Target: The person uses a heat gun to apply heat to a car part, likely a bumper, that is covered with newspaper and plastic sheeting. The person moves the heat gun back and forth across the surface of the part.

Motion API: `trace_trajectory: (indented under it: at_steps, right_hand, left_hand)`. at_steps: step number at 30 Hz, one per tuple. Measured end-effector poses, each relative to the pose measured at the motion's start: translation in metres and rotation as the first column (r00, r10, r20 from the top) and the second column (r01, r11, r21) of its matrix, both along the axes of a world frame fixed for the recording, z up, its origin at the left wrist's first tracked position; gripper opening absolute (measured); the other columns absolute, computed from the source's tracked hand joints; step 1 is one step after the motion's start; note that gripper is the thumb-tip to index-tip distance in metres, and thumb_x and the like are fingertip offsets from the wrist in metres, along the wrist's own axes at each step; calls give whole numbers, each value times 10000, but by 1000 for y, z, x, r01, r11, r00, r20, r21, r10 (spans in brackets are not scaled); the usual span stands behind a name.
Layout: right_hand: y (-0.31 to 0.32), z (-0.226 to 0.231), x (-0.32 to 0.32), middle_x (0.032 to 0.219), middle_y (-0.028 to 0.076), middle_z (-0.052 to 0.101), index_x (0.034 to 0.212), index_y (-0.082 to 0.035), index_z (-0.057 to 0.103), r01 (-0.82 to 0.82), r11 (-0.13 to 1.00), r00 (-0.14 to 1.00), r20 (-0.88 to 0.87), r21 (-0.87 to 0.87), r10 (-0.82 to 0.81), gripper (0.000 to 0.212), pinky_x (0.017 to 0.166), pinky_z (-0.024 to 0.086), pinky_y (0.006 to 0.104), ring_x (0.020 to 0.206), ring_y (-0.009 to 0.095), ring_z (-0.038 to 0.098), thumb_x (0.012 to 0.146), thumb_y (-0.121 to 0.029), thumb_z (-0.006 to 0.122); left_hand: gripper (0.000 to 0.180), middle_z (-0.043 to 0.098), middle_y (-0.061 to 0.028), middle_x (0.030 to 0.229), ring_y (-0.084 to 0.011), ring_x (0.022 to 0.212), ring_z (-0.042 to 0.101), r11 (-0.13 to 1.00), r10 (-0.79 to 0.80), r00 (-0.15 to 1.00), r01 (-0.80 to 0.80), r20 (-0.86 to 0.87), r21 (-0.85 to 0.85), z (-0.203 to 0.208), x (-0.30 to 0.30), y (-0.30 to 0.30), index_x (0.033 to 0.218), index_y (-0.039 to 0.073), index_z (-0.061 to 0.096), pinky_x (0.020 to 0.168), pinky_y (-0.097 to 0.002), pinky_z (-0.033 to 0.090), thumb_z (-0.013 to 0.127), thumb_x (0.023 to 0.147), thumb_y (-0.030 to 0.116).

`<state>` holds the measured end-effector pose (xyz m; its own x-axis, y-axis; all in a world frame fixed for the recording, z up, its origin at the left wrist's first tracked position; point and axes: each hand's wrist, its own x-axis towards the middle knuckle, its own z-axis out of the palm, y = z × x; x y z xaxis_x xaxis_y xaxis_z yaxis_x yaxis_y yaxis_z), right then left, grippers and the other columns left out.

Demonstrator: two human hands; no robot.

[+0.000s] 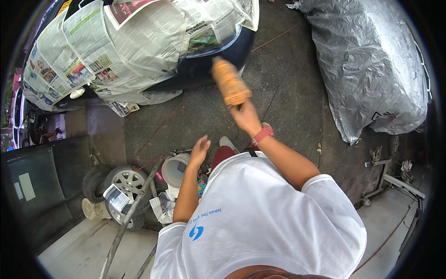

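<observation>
WARNING: The right hand [246,115] grasps a blurred orange object [231,87] near the dark bumper [213,66]; contact is unclear. The left hand [200,149] appears released. A careless swing may scuff the bumper or tear newspaper [144,44]. The red cord [277,36] may cause tripping. Bucket [174,171], wheel [132,177] and pole [120,237] obstruct the left side.

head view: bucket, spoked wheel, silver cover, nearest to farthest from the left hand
1. Bucket: just left of and below the left hand.
2. Spoked wheel: farther left.
3. Silver cover: far off to the right.
</observation>
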<state>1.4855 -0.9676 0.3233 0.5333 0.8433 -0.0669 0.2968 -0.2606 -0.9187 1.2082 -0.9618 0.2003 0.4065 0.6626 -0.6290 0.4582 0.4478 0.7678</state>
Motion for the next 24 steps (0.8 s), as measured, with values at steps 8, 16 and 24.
trace_trajectory:
  at_steps: [8,16,24]
  right_hand:
    - [32,35,54,1113,211,722,1305,47,592,-471,880,814,-357,53,457,563,924,526,391,1005,300,708,861,-268,736]
    - [48,41,249,822,21,656,1331,45,546,-214,977,916,-350,-18,194,533,593,539,253,648,73,613,947,-279,725]
    - [38,-21,351,1082,144,719,1299,7,599,-48,997,999,-11,58,49,475,877,534,358,982,253,702,899,-205,741]
  left_hand:
    - [404,710,-108,1188,-260,1007,685,783,197,641,-558,-742,-275,-113,-154,-151,1326,58,636,776,-370,554,654,1000,295]
    - [462,676,-54,1172,-154,1011,632,865,438,845,-489,-308,-110,-118,-60,-242,1349,71,615,816,-300,530,702,990,348]
    - [488,666,-52,1146,-138,1007,612,853,487,824,-520,-291,-47,-65,37,-296,1363,1,575,903,-263,484,717,991,283]
